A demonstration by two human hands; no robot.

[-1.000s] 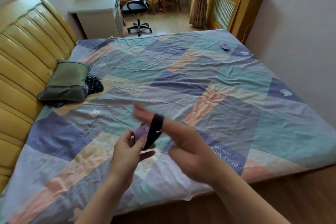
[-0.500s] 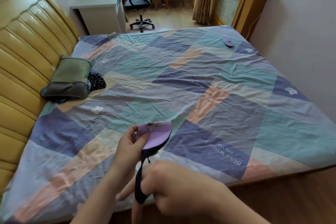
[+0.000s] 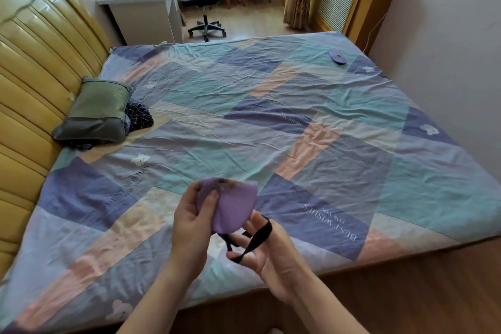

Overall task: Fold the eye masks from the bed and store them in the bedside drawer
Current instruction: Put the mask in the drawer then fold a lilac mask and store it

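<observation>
Hands: both are working low and centre, above the near edge of the bed, forearms coming up from the bottom of the view.
Left hand [image 3: 193, 221]: is standing upright, thumb and fingers pinching the left side of the folded lilac fabric eye mask [image 3: 232, 207]; fingers narrow, closed on the cloth.
Right hand [image 3: 267, 253]: is lying palm up just right of and below the mask, fingers curled, the mask's black elastic strap [image 3: 256, 240] looping over the index finger and pinched near the thumb.
Mask: is hanging in the air between the hands, doubled over, strap trailing from its lower edge into the right hand.
Change: half a second ago the right hand was palm down below the mask, pulling the strap straight down; now it is turning palm up with the strap bunching in a loop. Left hand's grip is staying the same. Camera is sitting a little closer.
Second mask: a dark purple eye mask [image 3: 337, 56] is lying flat near the far right corner of the patchwork pastel bedsheet [image 3: 271, 130], well apart from the hands.
Room: sheet is lying bare between the hands and the green-grey pillow [image 3: 93, 114] by the yellow wooden headboard [image 3: 32, 68]; wooden floor strip [image 3: 406, 287] is running along the near right bed edge.
</observation>
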